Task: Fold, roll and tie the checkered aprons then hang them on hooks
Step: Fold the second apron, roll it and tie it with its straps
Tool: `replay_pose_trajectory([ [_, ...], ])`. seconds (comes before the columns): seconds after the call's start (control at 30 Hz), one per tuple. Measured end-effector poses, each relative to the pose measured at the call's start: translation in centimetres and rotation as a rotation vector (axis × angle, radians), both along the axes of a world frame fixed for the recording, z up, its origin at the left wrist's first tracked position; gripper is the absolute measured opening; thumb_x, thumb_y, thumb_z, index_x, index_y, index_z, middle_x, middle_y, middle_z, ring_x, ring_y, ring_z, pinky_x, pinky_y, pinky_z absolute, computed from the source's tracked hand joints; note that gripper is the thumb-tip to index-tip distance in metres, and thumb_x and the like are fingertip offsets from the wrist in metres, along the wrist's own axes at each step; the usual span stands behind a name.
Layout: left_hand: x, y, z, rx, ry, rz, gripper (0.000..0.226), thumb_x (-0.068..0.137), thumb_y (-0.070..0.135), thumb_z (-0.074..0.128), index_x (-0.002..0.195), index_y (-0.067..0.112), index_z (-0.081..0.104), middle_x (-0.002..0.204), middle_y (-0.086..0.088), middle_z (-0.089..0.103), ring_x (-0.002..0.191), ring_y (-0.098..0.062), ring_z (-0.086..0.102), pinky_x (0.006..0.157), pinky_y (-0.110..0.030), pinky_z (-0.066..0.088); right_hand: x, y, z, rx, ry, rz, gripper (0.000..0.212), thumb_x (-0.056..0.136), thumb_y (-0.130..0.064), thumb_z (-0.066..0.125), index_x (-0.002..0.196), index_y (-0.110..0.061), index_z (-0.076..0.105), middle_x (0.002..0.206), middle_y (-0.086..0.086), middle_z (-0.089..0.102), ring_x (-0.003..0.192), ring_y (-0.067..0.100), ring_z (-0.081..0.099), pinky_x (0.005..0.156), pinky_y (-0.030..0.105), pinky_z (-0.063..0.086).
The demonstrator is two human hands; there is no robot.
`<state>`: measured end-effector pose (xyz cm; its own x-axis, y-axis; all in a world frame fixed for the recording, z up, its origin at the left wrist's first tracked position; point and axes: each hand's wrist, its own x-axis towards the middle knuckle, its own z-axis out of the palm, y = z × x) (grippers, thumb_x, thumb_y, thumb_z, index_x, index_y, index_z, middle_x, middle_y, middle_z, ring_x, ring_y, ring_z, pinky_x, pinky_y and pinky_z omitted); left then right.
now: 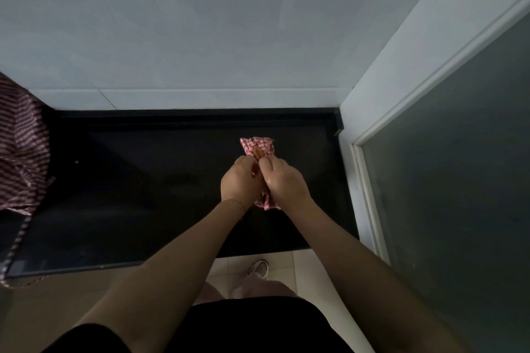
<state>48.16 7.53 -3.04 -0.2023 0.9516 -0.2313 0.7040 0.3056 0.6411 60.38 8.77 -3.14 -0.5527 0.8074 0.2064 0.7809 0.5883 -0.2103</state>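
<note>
A red-and-white checkered apron point(259, 145), rolled into a tight bundle, lies on the black countertop point(137, 180) right of centre. Both hands close around its middle, so only its far end and a bit of its near end point(268, 205) show. My left hand point(241, 182) grips the left side of the roll. My right hand point(284, 179) grips the right side, its fingers pinching an orange strap at the top of the bundle. The two hands touch each other.
A pile of loose checkered aprons point(21, 146) lies at the counter's left end, with a strap point(14, 249) hanging over the front edge. A pale wall stands behind; a white door frame point(370, 195) and dark panel close off the right. Tiled floor and a shoe point(259, 266) are below.
</note>
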Motion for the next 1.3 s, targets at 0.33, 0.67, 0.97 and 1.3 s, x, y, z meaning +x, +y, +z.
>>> replay_pose_trajectory([
  [0.33, 0.3, 0.1, -0.6, 0.112, -0.076, -0.074, 0.01, 0.095, 0.022, 0.057, 0.099, 0.031, 0.059, 0.09, 0.013, 0.063, 0.074, 0.001, 0.056, 0.063, -0.016, 0.042, 1.3, 0.6, -1.6, 0.014, 0.061, 0.091, 0.022, 0.087, -0.012, 0.07, 0.106, -0.003, 0.063, 0.088, 0.011, 0.068, 0.071, 0.018, 0.067, 0.059, 0.028, 0.057],
  [0.67, -0.7, 0.7, -1.3, 0.021, -0.181, -0.027, 0.013, 0.094, 0.029, 0.062, 0.106, 0.025, 0.058, 0.096, 0.007, 0.065, 0.086, -0.007, 0.063, 0.079, -0.029, 0.056, 1.0, 1.4, -1.6, -0.096, 0.028, 0.014, 0.017, 0.085, -0.007, 0.073, 0.1, -0.004, 0.065, 0.091, 0.01, 0.066, 0.073, 0.018, 0.065, 0.06, 0.029, 0.055],
  [0.97, -0.2, 1.0, -0.2, 0.043, -0.107, -0.037, 0.006, 0.093, 0.013, 0.061, 0.091, 0.017, 0.064, 0.098, 0.001, 0.059, 0.082, -0.01, 0.058, 0.074, -0.024, 0.051, 0.3, 2.6, 1.0, -0.685, 0.294, -0.373, 0.016, 0.1, -0.016, 0.053, 0.11, -0.014, 0.066, 0.101, -0.008, 0.055, 0.092, 0.007, 0.056, 0.073, 0.016, 0.042],
  [1.3, 0.2, -0.3, -0.5, 0.078, -0.066, 0.004, 0.009, 0.092, 0.022, 0.065, 0.097, 0.015, 0.067, 0.097, 0.004, 0.058, 0.08, -0.006, 0.054, 0.068, -0.014, 0.042, 0.4, 2.8, 0.7, -0.953, 0.452, -0.552, 0.02, 0.098, -0.022, 0.059, 0.115, -0.015, 0.068, 0.113, -0.004, 0.064, 0.1, 0.009, 0.057, 0.088, 0.026, 0.044],
])
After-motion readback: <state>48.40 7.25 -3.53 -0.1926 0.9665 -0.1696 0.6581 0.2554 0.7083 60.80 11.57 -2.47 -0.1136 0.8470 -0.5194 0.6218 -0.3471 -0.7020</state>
